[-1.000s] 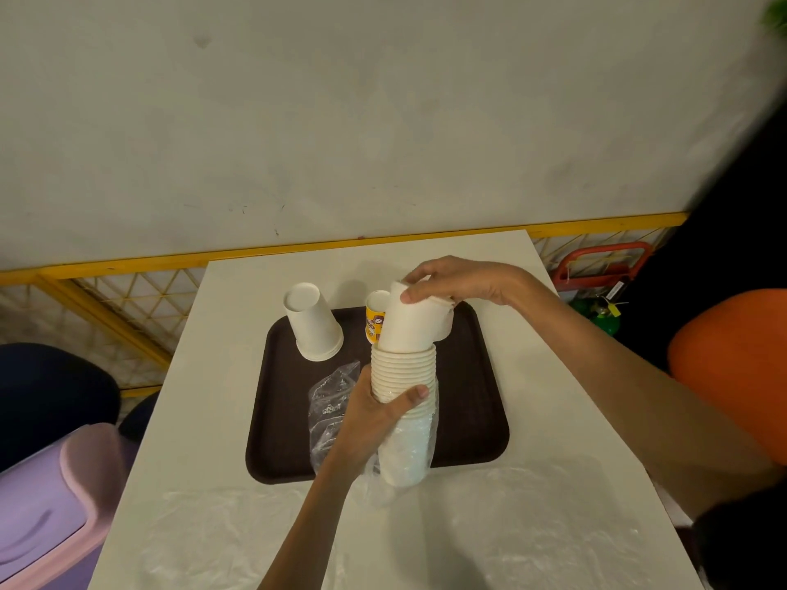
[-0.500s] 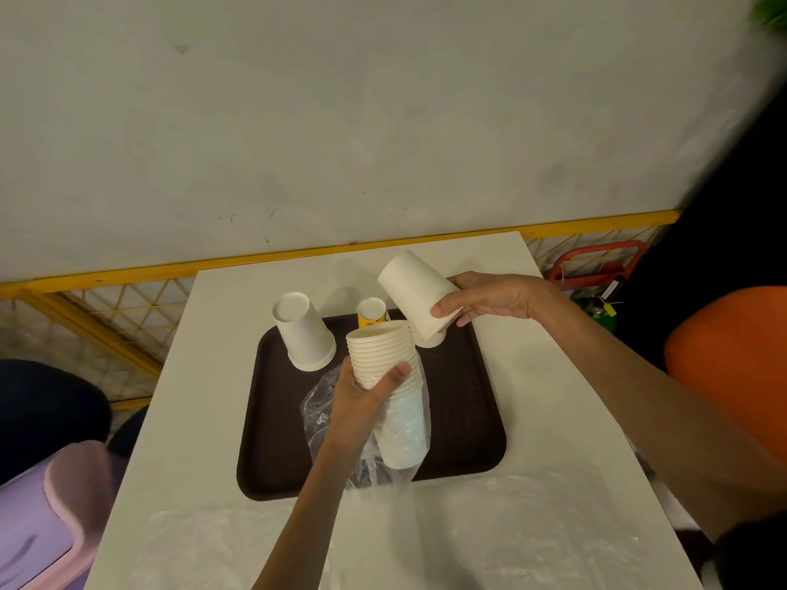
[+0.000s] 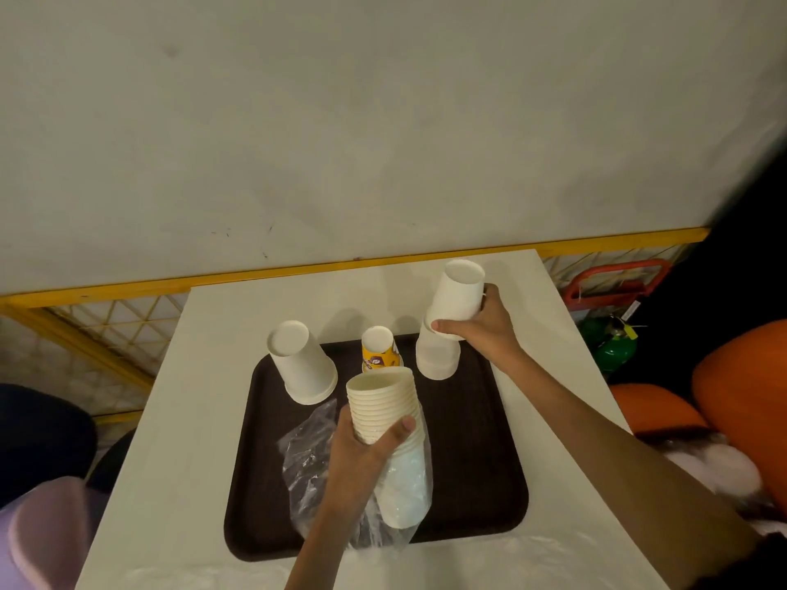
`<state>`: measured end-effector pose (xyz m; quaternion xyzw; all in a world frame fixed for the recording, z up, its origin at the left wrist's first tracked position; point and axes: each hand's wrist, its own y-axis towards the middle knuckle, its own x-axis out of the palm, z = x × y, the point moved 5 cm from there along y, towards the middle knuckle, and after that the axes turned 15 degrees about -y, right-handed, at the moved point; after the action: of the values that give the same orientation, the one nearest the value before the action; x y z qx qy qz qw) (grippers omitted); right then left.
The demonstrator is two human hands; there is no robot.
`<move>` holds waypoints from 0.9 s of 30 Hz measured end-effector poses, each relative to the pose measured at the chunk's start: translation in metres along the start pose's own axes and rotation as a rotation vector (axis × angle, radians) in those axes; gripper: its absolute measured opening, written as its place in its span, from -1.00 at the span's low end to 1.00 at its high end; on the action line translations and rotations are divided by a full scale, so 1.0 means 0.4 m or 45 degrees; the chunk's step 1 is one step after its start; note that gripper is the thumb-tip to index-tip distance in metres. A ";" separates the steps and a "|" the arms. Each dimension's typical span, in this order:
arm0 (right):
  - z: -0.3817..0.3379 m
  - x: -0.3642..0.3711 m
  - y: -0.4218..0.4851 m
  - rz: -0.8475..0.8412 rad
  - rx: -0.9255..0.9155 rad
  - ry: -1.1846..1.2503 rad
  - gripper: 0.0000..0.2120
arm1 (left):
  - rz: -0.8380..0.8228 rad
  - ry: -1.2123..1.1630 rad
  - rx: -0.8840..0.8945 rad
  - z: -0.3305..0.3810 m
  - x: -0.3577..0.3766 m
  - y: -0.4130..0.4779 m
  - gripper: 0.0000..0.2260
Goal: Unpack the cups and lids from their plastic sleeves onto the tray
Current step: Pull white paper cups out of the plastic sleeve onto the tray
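Note:
My left hand [image 3: 362,449] grips a stack of white paper cups [image 3: 385,408] above the dark brown tray [image 3: 477,462]; the stack's lower end still sits in a clear plastic sleeve [image 3: 315,466]. My right hand [image 3: 479,327] holds a single white cup [image 3: 458,298] upside down, just over another upturned white cup [image 3: 436,359] at the tray's far right corner. A further white cup [image 3: 300,361] stands upside down at the far left of the tray. Between them stands a small yellow printed cup [image 3: 379,351].
The tray lies on a white table [image 3: 204,419] against a grey wall. A clear plastic sheet [image 3: 489,564] covers the table's near edge. A yellow wire rack [image 3: 106,330] stands left, a lilac bin [image 3: 38,538] lower left, orange seats [image 3: 745,402] right.
My right hand pulled the top cup off the stack, carried it right and turned it bottom up over the cup at the tray's far right. My left hand kept the stack.

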<state>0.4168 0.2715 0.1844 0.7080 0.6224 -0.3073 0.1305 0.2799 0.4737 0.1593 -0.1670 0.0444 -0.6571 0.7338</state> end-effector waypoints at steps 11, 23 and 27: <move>0.049 0.089 0.039 -0.045 -0.079 -0.169 -0.13 | 0.021 0.014 -0.058 -0.035 -0.011 0.032 -0.15; -0.116 -0.018 -0.041 0.085 -0.421 0.016 -0.50 | -0.078 -0.027 -0.071 -0.001 0.035 0.012 -0.23; -0.172 0.036 -0.107 -0.755 -0.394 -0.461 -0.54 | -0.103 -0.034 -0.060 0.016 0.053 -0.005 -0.28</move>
<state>0.3948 0.3302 0.2376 0.4033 0.8061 -0.3542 0.2492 0.2825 0.4540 0.1692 -0.1945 0.0433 -0.6827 0.7030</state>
